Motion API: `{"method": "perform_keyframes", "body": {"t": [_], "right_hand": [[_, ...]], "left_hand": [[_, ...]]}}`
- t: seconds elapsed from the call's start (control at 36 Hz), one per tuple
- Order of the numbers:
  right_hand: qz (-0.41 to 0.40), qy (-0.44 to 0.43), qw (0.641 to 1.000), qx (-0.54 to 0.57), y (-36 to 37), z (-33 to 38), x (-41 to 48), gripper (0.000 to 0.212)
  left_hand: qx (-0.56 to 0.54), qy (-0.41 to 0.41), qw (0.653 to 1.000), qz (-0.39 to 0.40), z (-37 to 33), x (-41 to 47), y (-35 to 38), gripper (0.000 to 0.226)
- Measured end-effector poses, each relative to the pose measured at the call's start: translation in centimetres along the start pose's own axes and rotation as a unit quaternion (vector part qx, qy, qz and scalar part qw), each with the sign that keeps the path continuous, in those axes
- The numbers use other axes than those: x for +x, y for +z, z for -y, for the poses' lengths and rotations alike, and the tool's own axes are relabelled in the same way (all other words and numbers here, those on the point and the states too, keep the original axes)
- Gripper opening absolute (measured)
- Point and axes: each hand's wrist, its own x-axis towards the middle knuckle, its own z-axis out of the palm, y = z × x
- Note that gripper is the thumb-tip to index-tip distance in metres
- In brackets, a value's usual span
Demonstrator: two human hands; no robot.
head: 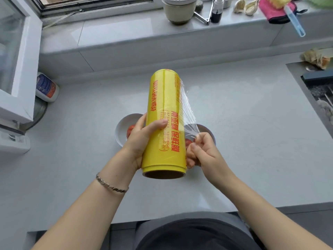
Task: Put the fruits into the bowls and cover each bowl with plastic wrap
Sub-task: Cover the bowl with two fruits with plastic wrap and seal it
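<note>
**Q:** What does L hand [142,139] hold?
**A:** Grips yellow red-lettered roll of plastic wrap [164,121] over grey counter [252,141]. R hand [201,150] pinches clear film [187,112] at roll's 3 o'clock.
**Q:** Fruit?
**A:** Red fruit [130,131] in white round bowl [122,123] at roll's 9 o'clock; second red fruit [188,142] in second white bowl [207,128], 3 o'clock.

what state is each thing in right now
roll: held up, gripped by left hand
film: partly pulled out, stretched, pinched by right hand
left bowl: holds red fruit, uncovered
right bowl: holds other red fruit, not yet covered
</note>
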Motion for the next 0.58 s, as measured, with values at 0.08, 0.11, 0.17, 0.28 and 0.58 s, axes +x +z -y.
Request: {"method": "perform_keyframes", "body": {"t": [0.08,0.11,0.17,0.28,0.58], "right_hand": [[-0.003,0.031,1.0,-0.002,-0.1,0.5,-0.4,0.021],[-0.002,0.04,0.999,-0.013,-0.2,0.6,-0.6,0.02],[0.009,0.053,0.998,-0.036,-0.5,0.6,-1.0,0.02],[0.025,0.053,0.991,-0.121,-1.9,0.8,-1.9,0.019],[-0.077,0.159,0.981,-0.077,-5.3,-1.0,0.3,0.024]], "left_hand": [[0.003,0.008,1.0,-0.011,0.3,0.1,0.0,0.071],[0.013,0.019,1.0,-0.019,0.4,0.2,0.0,0.073],[0.051,0.053,0.997,-0.039,0.4,0.0,-0.3,0.082],[0.246,0.145,0.951,-0.119,0.4,-0.8,0.0,0.111],[0.33,0.171,0.924,-0.091,1.6,-2.9,0.9,0.107]]}}
